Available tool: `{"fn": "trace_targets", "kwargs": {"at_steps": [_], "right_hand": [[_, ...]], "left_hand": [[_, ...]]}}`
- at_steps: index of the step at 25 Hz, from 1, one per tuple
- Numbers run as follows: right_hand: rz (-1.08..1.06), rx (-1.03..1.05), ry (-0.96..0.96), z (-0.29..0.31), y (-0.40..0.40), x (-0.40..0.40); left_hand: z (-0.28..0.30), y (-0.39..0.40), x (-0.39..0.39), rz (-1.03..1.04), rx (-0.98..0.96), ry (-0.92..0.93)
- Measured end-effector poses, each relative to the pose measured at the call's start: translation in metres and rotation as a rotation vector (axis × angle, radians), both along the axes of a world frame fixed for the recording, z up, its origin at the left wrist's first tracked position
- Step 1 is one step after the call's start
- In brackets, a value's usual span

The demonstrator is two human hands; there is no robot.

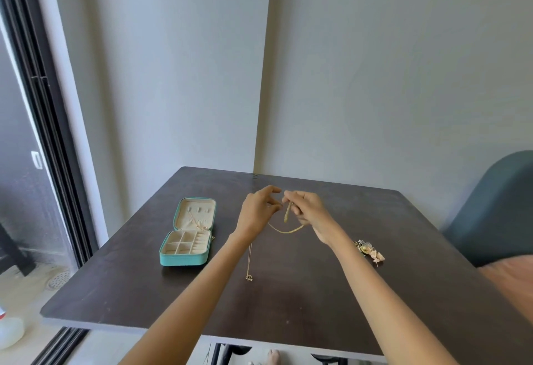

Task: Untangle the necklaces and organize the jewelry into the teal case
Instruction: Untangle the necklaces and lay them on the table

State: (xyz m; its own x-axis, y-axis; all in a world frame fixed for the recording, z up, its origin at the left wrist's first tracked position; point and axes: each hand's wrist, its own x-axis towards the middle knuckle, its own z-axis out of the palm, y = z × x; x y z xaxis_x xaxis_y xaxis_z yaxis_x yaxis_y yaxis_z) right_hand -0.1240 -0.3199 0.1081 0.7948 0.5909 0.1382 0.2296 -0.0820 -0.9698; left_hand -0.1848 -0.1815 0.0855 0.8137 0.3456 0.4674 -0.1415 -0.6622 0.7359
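Both my hands are raised over the middle of the dark table (288, 292). My right hand (308, 208) pinches a flat gold chain necklace (285, 230), which loops down between the hands. My left hand (258, 210) pinches a thin gold chain (249, 260) that hangs down to a small pendant (249, 278) lying on the table. The teal case (187, 233) lies open to the left, its cream lid holding one thin necklace and its tray split into compartments.
A small pile of gold and pink jewelry (370, 250) lies on the table at the right. A dark teal chair (499, 206) stands beyond the right edge. A sliding glass door frame (49, 133) runs along the left. Walls meet behind the table.
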Motion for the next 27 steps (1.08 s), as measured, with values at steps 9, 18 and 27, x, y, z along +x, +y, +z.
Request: {"fn": "trace_targets", "kwargs": {"at_steps": [9,18,27], "right_hand": [[-0.166,0.173,0.451,-0.004,0.001,0.015],[-0.091,-0.141,0.19,0.008,-0.009,0.014],[0.069,-0.252,-0.062,0.04,-0.007,0.005]], "left_hand": [[-0.004,-0.004,-0.002,0.061,0.024,-0.094],[-0.026,-0.002,-0.004,0.043,-0.433,0.151],[0.022,-0.006,-0.015,-0.318,-0.312,0.194]]}}
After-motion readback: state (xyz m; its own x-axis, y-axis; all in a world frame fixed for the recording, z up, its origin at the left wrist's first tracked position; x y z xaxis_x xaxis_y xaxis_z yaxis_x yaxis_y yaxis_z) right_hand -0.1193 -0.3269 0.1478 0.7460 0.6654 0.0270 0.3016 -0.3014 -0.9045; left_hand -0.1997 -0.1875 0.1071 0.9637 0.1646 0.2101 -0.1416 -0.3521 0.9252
